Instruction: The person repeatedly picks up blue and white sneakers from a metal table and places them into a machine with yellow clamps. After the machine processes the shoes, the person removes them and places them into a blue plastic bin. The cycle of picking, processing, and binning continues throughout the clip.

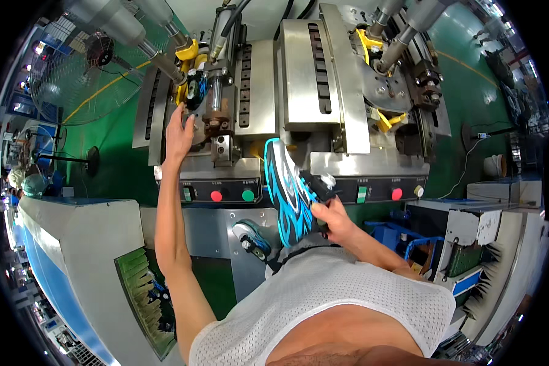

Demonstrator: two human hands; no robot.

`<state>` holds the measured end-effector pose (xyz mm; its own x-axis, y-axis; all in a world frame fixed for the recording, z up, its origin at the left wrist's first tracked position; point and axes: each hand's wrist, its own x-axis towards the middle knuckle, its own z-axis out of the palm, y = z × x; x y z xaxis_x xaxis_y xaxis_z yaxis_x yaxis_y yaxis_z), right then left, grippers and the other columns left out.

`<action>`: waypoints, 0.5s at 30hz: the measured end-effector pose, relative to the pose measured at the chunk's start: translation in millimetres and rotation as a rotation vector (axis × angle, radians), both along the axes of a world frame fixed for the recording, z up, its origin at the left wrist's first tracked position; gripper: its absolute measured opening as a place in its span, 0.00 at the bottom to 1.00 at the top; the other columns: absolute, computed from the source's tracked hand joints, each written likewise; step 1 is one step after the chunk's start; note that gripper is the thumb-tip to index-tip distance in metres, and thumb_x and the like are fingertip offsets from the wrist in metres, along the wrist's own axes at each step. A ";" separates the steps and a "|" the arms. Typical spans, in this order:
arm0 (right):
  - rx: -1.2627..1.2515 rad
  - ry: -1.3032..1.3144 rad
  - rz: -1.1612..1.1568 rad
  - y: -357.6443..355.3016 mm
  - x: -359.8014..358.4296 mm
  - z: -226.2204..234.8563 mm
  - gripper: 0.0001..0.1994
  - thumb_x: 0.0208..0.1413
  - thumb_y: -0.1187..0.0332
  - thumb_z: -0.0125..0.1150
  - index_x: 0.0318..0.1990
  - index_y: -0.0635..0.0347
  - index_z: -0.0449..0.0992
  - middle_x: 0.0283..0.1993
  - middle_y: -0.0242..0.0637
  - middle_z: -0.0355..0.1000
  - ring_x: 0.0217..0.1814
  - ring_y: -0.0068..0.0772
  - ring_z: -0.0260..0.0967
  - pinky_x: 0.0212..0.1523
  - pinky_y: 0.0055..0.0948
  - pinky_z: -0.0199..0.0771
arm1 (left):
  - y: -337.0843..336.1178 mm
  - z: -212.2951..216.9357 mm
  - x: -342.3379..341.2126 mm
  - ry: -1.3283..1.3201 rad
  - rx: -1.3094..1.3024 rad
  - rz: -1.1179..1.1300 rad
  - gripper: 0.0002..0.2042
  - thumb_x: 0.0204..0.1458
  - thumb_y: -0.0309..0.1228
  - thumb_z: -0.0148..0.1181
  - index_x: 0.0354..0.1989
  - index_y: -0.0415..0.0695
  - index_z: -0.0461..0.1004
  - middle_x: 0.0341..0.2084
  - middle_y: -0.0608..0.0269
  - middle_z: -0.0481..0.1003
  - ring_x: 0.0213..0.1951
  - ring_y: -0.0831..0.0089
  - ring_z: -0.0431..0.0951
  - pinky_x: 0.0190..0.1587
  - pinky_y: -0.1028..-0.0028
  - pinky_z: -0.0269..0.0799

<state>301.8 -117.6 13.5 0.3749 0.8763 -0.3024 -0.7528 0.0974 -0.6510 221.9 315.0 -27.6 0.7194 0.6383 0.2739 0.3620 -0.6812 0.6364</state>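
One shoe (195, 87) is sitting clamped in the press at eleven o'clock, your open left hand (178, 135) touching it; your right hand (334, 221) is gripping the second shoe (285, 189), not yet loaded.

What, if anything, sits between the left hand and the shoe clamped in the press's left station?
Nothing visible does. The left hand reaches up beside the clamped shoe, fingertips near it. The right hand holds a blue-and-black shoe in front of the press.
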 end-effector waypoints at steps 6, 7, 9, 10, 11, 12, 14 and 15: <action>-0.110 -0.026 -0.045 -9.0 2.0 14.2 0.25 0.60 0.68 0.58 0.64 0.64 0.63 0.55 0.31 0.69 0.53 0.23 0.65 0.55 0.30 0.66 | 71.1 -40.0 103.9 0.186 0.047 0.125 0.29 0.55 0.34 0.60 0.61 0.32 0.61 0.54 0.35 0.69 0.57 0.43 0.69 0.56 0.58 0.66; -0.136 -0.141 -0.034 -17.7 2.8 1.1 0.25 0.60 0.69 0.58 0.64 0.64 0.62 0.54 0.30 0.68 0.52 0.22 0.64 0.54 0.29 0.66 | 81.0 -55.0 115.3 0.150 0.068 0.152 0.29 0.54 0.34 0.61 0.61 0.33 0.60 0.54 0.34 0.68 0.56 0.41 0.68 0.55 0.57 0.66; -0.181 -0.057 -0.013 -25.1 0.7 -7.7 0.26 0.60 0.69 0.59 0.65 0.64 0.62 0.55 0.30 0.67 0.52 0.21 0.63 0.54 0.28 0.65 | 112.6 -104.9 112.6 0.082 0.145 0.133 0.32 0.52 0.36 0.64 0.62 0.36 0.57 0.55 0.34 0.67 0.56 0.40 0.68 0.56 0.54 0.65; -0.147 -0.008 -0.046 -22.8 0.7 -5.3 0.26 0.61 0.68 0.59 0.65 0.63 0.62 0.55 0.30 0.67 0.53 0.22 0.63 0.54 0.28 0.65 | 117.3 -105.5 124.7 0.151 0.098 0.144 0.33 0.51 0.36 0.65 0.62 0.36 0.57 0.55 0.34 0.67 0.56 0.40 0.68 0.55 0.54 0.66; -0.164 -0.038 -0.059 -18.3 3.4 -2.9 0.26 0.61 0.68 0.60 0.65 0.63 0.61 0.55 0.30 0.67 0.53 0.22 0.63 0.54 0.28 0.65 | 122.2 -105.9 132.9 0.223 0.052 0.161 0.34 0.50 0.37 0.66 0.61 0.36 0.57 0.55 0.35 0.68 0.56 0.40 0.68 0.55 0.54 0.66; -0.181 -0.067 -0.064 -13.2 6.5 -0.8 0.26 0.61 0.68 0.60 0.65 0.63 0.61 0.55 0.30 0.67 0.54 0.22 0.63 0.55 0.28 0.65 | 129.8 -104.7 138.7 0.248 0.070 0.191 0.34 0.49 0.40 0.66 0.59 0.36 0.58 0.54 0.34 0.68 0.55 0.40 0.69 0.54 0.54 0.67; -0.189 -0.044 -0.028 -1.1 8.7 0.9 0.27 0.61 0.67 0.60 0.66 0.63 0.60 0.57 0.32 0.67 0.54 0.23 0.65 0.55 0.29 0.67 | 158.8 -110.0 120.1 0.262 0.087 0.216 0.30 0.49 0.45 0.65 0.53 0.38 0.62 0.49 0.35 0.72 0.52 0.40 0.72 0.52 0.53 0.69; -0.199 0.007 -0.019 4.1 10.9 3.1 0.28 0.60 0.67 0.60 0.65 0.65 0.60 0.58 0.35 0.68 0.55 0.25 0.66 0.55 0.30 0.69 | 155.1 -81.0 125.3 0.336 0.043 0.231 0.29 0.49 0.46 0.65 0.51 0.38 0.63 0.47 0.36 0.73 0.50 0.40 0.73 0.51 0.53 0.69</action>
<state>312.7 -113.5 16.6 0.3884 0.7917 -0.4717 -0.7564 -0.0185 -0.6539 347.2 470.1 -108.6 0.6128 0.7864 0.0786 0.6911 -0.5814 0.4294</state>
